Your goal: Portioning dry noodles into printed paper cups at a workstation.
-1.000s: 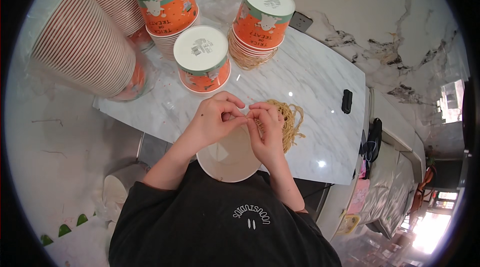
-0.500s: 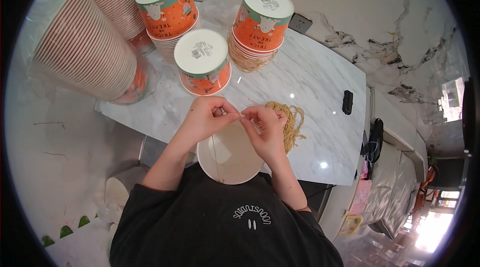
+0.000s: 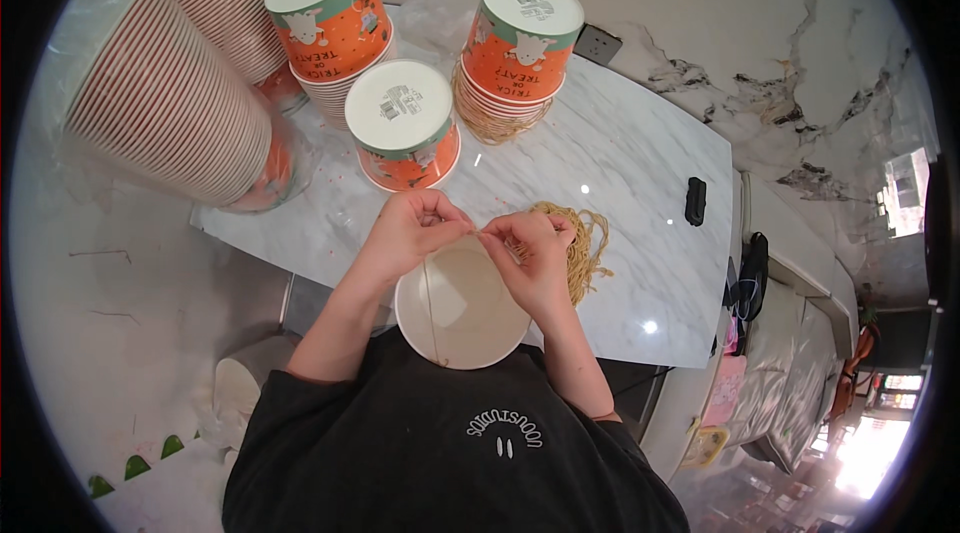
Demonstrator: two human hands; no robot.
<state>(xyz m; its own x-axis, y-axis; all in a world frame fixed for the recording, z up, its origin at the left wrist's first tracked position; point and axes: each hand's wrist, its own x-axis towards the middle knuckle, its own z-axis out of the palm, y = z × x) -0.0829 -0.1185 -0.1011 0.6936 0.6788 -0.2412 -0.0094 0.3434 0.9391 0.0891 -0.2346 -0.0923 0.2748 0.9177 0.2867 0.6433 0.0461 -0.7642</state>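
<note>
An open white paper bucket (image 3: 484,311) is held close against my shirt, its white inside facing up. Across its mouth runs a thin tan string (image 3: 430,301), from the near rim up to my fingers at the far rim. My left hand (image 3: 412,233) pinches the string between thumb and fingertips. Thumb against forefinger, my right hand (image 3: 532,251) is closed in a pinch right beside it, also at the string; the fingers hide most of that end. Partly behind my right hand, a loose bundle of tan strings (image 3: 585,248) lies on the table.
Upside-down orange-and-green buckets stand on the marble-patterned table (image 3: 650,163): a single bucket (image 3: 400,118), a stack (image 3: 330,18) and another stack (image 3: 525,43) with strings round its base. Tall wrapped bucket stacks (image 3: 180,93) rise at left. A black object (image 3: 695,201) lies right.
Both hands remain at the far rim, still pinching. My left fingertips have shifted slightly left, and the string across the bucket shows more plainly.
</note>
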